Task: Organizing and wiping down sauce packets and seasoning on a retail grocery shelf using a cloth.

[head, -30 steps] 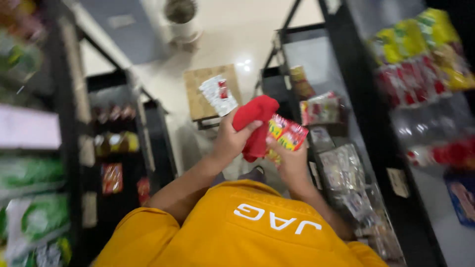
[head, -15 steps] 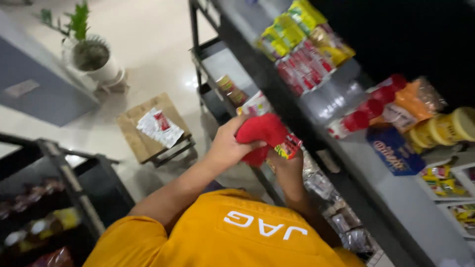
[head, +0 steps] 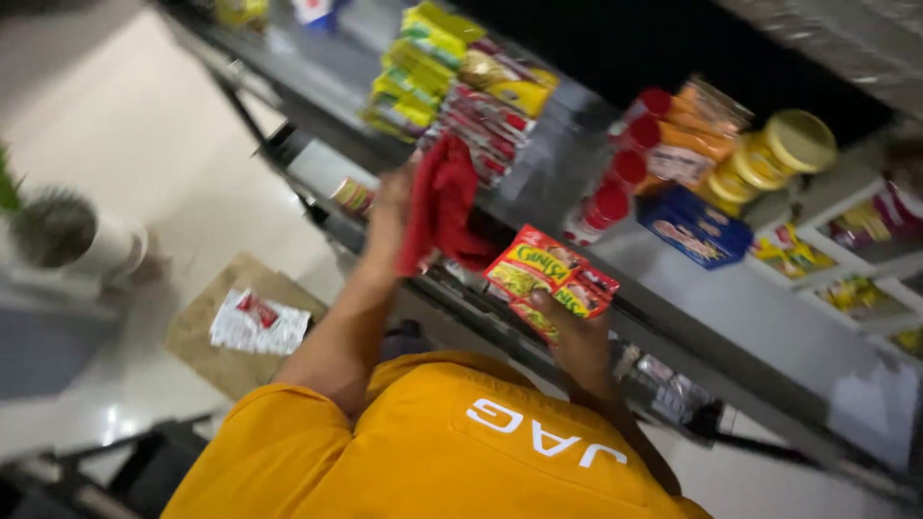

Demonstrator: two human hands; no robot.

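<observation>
I see the grey shelf (head: 769, 317) running diagonally, stocked with packets and jars along its back edge. My left hand (head: 389, 207) is closed on a red cloth (head: 444, 207) at the shelf's front edge. My right hand (head: 577, 341) is closed on red-and-yellow snack packets (head: 548, 279), just off that same edge.

A cloth (head: 444, 207) is held left of the packets (head: 550, 277). Both are raised before the shelf (head: 769, 308). Jars (head: 781, 149) are stacked on it, to the right.
</observation>
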